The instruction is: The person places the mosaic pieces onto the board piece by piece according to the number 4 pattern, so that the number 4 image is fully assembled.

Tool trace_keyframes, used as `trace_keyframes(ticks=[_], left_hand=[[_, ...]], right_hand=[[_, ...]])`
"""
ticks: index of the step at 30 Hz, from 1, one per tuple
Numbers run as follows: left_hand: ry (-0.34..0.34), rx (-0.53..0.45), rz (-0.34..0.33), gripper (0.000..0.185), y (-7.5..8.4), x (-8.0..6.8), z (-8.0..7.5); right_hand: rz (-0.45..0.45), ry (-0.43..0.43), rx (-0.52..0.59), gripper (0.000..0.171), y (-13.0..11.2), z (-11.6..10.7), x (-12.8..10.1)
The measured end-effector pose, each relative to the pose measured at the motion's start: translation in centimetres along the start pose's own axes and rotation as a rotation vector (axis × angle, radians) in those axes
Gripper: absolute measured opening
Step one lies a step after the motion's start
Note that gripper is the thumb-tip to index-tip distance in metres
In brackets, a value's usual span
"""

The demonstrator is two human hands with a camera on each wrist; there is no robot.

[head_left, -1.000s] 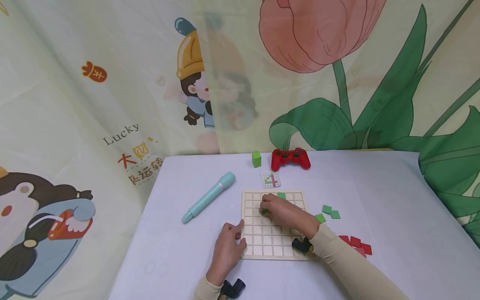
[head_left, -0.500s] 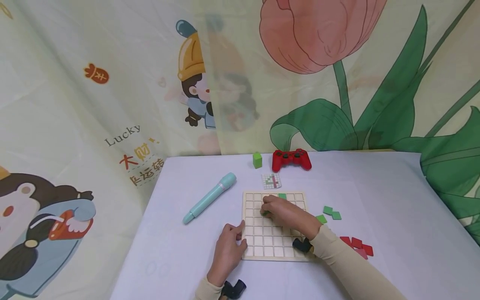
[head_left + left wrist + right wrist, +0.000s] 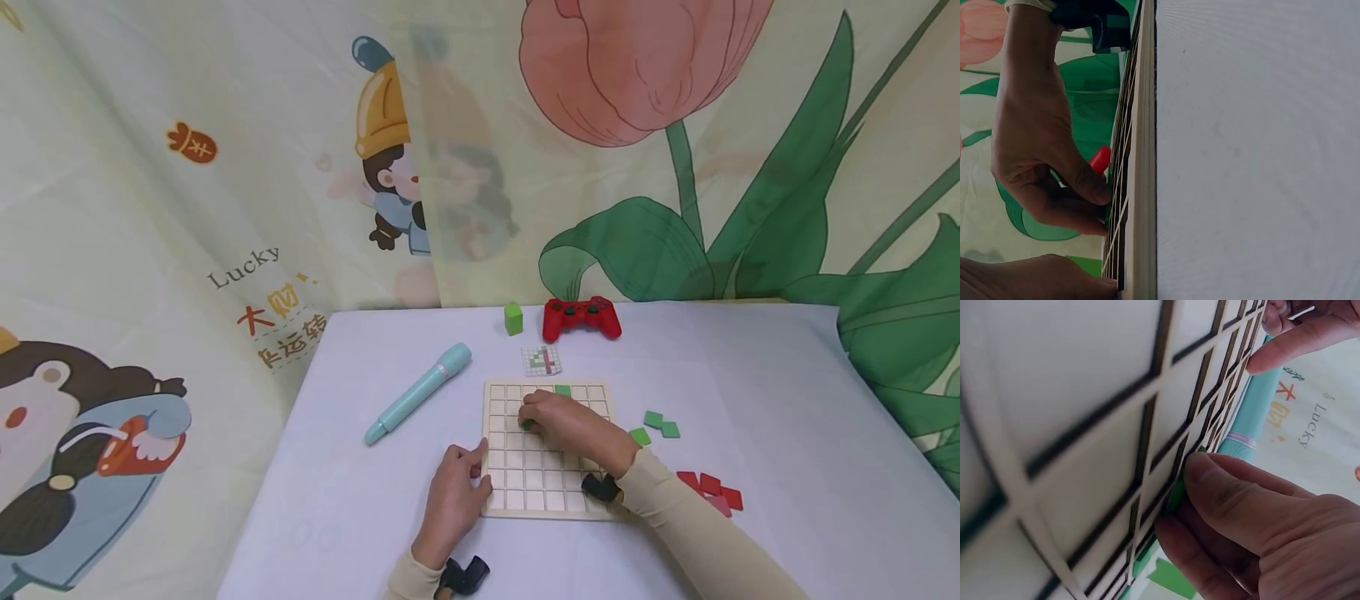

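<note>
Right hand (image 3: 564,427) is pinching a green tile (image 3: 1177,490) down onto the wooden grid board (image 3: 525,483); left hand (image 3: 454,500) has its fingers loosely curled, fingertips touching the board's left edge.

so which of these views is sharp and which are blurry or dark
Head view: evenly lit and sharp across the wooden grid board. Left wrist view: dim, the left hand in shadow. Right wrist view: near grid cells badly blurred, only the right hand in focus.
</note>
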State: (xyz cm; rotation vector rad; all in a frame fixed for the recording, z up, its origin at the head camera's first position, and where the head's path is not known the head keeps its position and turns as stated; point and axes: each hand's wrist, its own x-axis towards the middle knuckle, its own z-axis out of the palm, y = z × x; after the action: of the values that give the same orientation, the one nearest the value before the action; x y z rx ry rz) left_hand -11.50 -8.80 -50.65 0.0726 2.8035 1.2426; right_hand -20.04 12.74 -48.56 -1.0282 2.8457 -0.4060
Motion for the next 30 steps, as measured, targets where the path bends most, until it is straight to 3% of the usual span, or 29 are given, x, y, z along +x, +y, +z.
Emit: trace_keyframes(ticks=[9, 16, 18, 30], left_hand=[[-0.009, -0.012, -0.023, 0.057, 0.1, -0.1, 0.3], [0.011, -0.006, -0.045, 0.058, -0.3, -0.4, -0.1], [0.016, 0.003, -0.056, 0.057, -0.4, -0.5, -0.3], [0.005, 0.019, -0.005, 0.057, 0.0, 0.0, 0.1]], right_hand=[[0.118, -0.09, 0.158, 0.032, 0.4, -2.0, -2.1], [0.219, 0.129, 0.227, 0.033, 4.0, -5.3, -6.3], [0.26, 0.142, 0.238, 0.033, 5.1, -5.6, -7.3], [0.377, -0.053, 0.261, 0.02, 8.3, -4.2, -11.6]])
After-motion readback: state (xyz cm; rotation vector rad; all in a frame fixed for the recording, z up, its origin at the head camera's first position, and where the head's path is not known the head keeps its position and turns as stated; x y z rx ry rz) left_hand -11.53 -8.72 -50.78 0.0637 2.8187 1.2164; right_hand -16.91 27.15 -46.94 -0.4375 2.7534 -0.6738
